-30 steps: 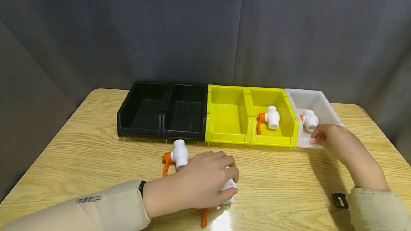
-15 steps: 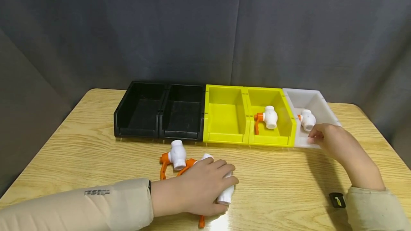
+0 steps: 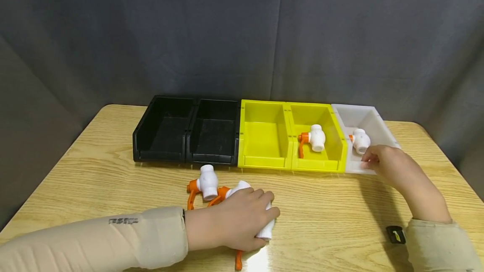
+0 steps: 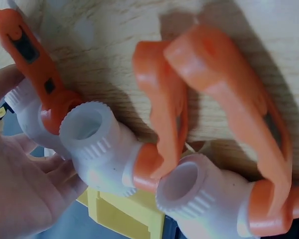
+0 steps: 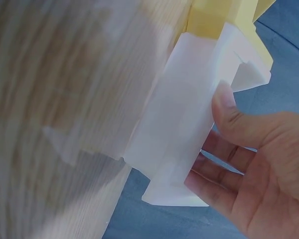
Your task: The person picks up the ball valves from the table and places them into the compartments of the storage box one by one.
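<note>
At 6 o'clock the left hand [image 3: 239, 220] curls round a bulbous white plastic valve with orange handle [image 3: 266, 229]; 2 matching valves [image 3: 209, 183] lie toward its 10 o'clock; near 3 o'clock the right hand [image 3: 395, 169], fingers bent, touches the front rim of a white plastic bin [image 5: 169, 104]; its grip is unclear.

In the head view, the left grip [image 3: 238, 219] covers part of the nearest valve [image 3: 266, 230] and of the middle valve [image 3: 239, 189]. The right grip [image 3: 395, 171] conceals the near right corner of the white bin [image 3: 354, 167]. The left sleeve [image 3: 160, 236] is cut off; its lettering [image 3: 123, 221] is illegible. The mark on the black tag [image 3: 395, 234] is too small to identify. The near edge of the counter [image 3: 321, 230] is out of frame.
</note>
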Tool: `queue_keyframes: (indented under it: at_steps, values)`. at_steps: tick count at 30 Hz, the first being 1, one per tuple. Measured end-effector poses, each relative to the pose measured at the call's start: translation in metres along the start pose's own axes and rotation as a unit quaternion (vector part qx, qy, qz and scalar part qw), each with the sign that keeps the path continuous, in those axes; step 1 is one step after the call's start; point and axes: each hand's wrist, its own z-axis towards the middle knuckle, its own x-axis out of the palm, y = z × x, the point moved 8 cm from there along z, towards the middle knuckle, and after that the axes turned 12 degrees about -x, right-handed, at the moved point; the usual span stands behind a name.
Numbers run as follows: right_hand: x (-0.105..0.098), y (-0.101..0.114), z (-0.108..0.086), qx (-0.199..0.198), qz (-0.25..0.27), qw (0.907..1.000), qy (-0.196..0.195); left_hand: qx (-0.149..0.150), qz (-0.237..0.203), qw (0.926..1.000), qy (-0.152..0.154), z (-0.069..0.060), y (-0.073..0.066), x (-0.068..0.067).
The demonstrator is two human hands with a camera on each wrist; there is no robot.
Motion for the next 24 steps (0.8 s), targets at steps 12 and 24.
queue_keyframes:
  at_steps: [12,24]
  values:
    - [0.0,0.001,0.0,0.009,0.004,0.9999,0.005,0.007,-0.044,0.9989,-0.014,0.005,0.0,0.001]
    - [0.001,-0.002,-0.002,0.021,0.005,0.9997,0.011,0.023,-0.012,0.9989,-0.038,0.009,-0.003,-0.01]
